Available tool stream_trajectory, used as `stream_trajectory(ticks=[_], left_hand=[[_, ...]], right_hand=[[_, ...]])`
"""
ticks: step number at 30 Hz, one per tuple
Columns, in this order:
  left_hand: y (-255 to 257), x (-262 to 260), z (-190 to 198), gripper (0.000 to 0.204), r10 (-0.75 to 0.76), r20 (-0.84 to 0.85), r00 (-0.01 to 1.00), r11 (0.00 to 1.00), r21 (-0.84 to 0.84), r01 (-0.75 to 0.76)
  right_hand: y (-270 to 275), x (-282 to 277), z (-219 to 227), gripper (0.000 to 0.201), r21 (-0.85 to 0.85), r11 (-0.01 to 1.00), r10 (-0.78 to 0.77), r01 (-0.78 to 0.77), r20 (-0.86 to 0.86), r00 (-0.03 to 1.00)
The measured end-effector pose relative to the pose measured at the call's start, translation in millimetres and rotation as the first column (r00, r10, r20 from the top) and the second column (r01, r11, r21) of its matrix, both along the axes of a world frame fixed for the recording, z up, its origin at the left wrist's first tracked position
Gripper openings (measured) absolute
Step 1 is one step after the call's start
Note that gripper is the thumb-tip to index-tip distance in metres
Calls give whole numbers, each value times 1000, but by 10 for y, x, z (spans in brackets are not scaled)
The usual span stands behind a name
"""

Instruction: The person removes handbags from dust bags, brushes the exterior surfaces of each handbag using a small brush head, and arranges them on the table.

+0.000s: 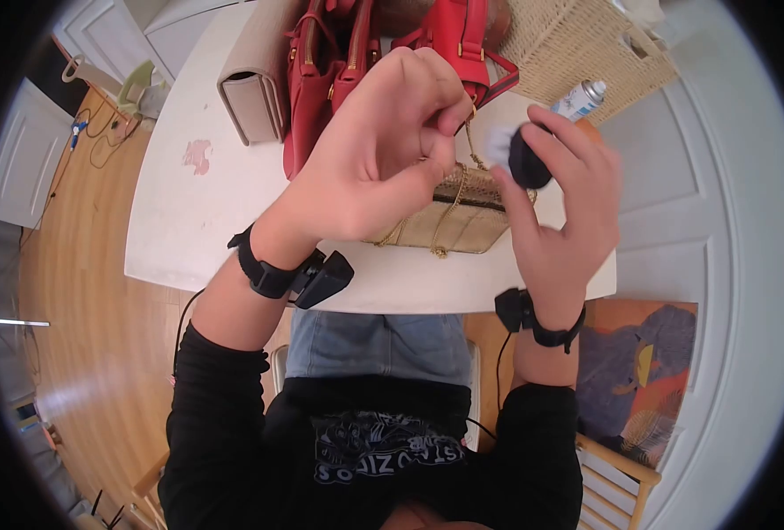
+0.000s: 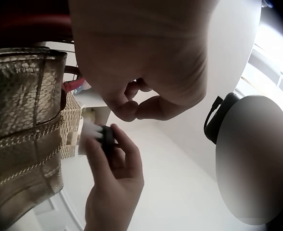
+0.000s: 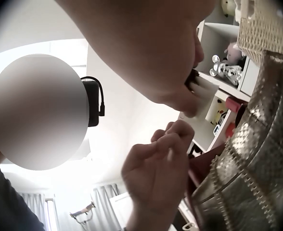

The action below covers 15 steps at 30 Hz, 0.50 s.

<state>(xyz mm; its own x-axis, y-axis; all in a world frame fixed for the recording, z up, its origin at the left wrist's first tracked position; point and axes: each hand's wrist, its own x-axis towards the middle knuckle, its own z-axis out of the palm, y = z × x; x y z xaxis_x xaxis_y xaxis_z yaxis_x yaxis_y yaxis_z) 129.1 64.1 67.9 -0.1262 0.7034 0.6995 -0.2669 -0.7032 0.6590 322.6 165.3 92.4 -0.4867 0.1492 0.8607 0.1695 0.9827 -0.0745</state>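
Currently, the right hand (image 1: 577,203) is pinching a dark brush (image 1: 530,161) at two o'clock, probably light and soft-bristled, best gripped by its stiff back; the left hand (image 1: 376,152) is curling its fingers, seemingly empty

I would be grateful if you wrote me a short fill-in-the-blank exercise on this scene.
The right hand holds a small object with a white end and a ____ grip.
A gold ____ hangs across the front of the gold bag.
The colour of the bag with zips is ____.
Next to the spray can is a large woven ____.
Missing words: black; chain; red; basket.
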Motion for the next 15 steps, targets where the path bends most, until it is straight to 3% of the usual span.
stream_trajectory(ticks=[3,5,7,11,15], left_hand=[[-36,34,-1,42,7,-17,1000,999,-47,-8],[-26,30,-32,42,25,-75,997,999,33,-23],[-25,15,-16,42,79,-150,986,993,97,-65],[-29,41,-34,43,284,-284,916,938,282,-204],[-16,100,-61,45,275,-288,917,941,277,-195]], right_hand=[[-87,18,29,54,-104,983,146,-149,-32,989],[-102,23,-9,49,-129,976,178,-177,-9,984],[-124,-19,-84,37,-384,869,266,-310,-165,950],[-58,64,-155,30,-423,841,291,-337,-172,941],[-113,51,-101,24,-489,798,362,-353,-81,929]])
